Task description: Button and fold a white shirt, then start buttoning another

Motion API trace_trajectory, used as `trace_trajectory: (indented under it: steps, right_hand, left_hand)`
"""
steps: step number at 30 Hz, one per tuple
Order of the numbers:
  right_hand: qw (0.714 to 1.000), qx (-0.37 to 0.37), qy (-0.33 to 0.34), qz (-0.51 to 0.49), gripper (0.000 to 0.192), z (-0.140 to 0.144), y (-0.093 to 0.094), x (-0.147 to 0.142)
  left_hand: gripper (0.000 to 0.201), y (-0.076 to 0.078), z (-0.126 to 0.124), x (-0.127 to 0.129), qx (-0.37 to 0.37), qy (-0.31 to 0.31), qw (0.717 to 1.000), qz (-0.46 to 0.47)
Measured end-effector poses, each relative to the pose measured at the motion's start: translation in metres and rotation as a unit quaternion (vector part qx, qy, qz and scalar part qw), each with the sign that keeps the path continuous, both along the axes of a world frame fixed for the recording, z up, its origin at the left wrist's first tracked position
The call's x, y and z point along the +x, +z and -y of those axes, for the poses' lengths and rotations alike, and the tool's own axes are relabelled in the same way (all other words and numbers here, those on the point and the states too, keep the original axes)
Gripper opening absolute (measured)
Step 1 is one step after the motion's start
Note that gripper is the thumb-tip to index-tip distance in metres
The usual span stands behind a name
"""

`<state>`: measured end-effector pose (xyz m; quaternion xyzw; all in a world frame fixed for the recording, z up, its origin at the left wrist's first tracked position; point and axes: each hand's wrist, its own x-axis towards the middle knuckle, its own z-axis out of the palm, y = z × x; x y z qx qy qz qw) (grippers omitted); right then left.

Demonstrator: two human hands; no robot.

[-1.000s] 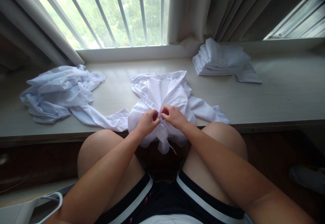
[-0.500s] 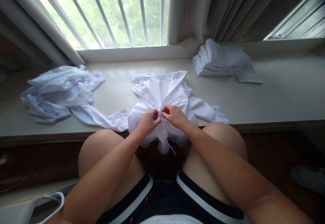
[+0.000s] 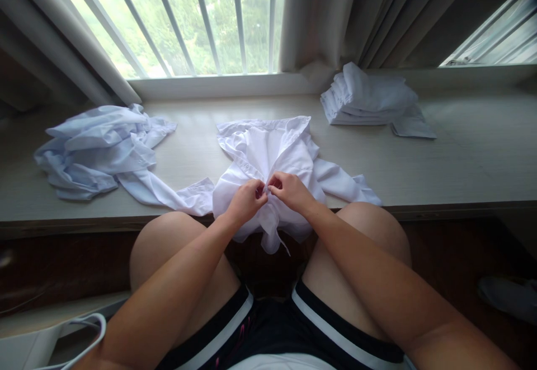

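A white collared shirt (image 3: 289, 160) lies spread in front of me, its collar toward the window and its lower part hanging over the ledge's front edge between my knees. My left hand (image 3: 248, 201) pinches the front of the shirt near its middle. Close beside it, my right hand (image 3: 289, 191) pinches the same spot from the other side, fingertips almost touching. Whatever small part sits between the fingers is hidden. One sleeve stretches out to the right; another white sleeve reaches the shirt from the left.
A crumpled heap of white cloth (image 3: 96, 149) lies on the pale ledge (image 3: 474, 157) at the left. Folded white garments (image 3: 373, 98) are stacked at the back right. Behind are a barred window (image 3: 180, 23) and grey curtains (image 3: 323, 17). A white-framed object (image 3: 29, 350) stands low left.
Both hands keep their pinch on the shirt, with hardly any movement. The whole view has shifted very slightly.
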<state>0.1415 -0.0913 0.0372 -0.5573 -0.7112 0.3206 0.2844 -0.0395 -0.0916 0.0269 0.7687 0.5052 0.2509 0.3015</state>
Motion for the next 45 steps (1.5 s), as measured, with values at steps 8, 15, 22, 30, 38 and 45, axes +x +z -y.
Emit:
trace_trajectory:
  steps: [8,15,22,30,38,45]
  right_hand:
    - [1.0,0.006,0.001,0.001,0.006,0.0006,0.0003,-0.0001]
    - [1.0,0.008,0.004,-0.003,0.006,-0.0002,-0.0037,0.0005]
    - [1.0,0.004,-0.003,0.005,0.006,-0.0006,-0.0025,0.001]
    - [1.0,-0.002,-0.006,0.013,0.006,-0.0003,-0.0013,0.0011]
    - [1.0,-0.006,-0.008,0.014,0.006,-0.0008,-0.0009,0.0016]
    - [1.0,0.0,-0.012,0.015,0.006,-0.0005,-0.0004,0.0011]
  left_hand:
    - [0.013,-0.0014,-0.0005,-0.0015,0.014,-0.018,1.0,-0.006]
    - [0.013,-0.0004,-0.0011,-0.0013,0.01,-0.025,1.0,-0.001]
    - [0.006,-0.0008,-0.0007,0.0009,-0.017,0.001,1.0,0.004]
    - [0.007,-0.0001,-0.0001,0.0008,-0.015,0.008,1.0,0.0]
    - [0.008,-0.0006,0.0,-0.0002,-0.004,0.006,1.0,0.006]
    - [0.008,-0.0007,0.0001,0.0006,-0.006,0.007,1.0,0.009]
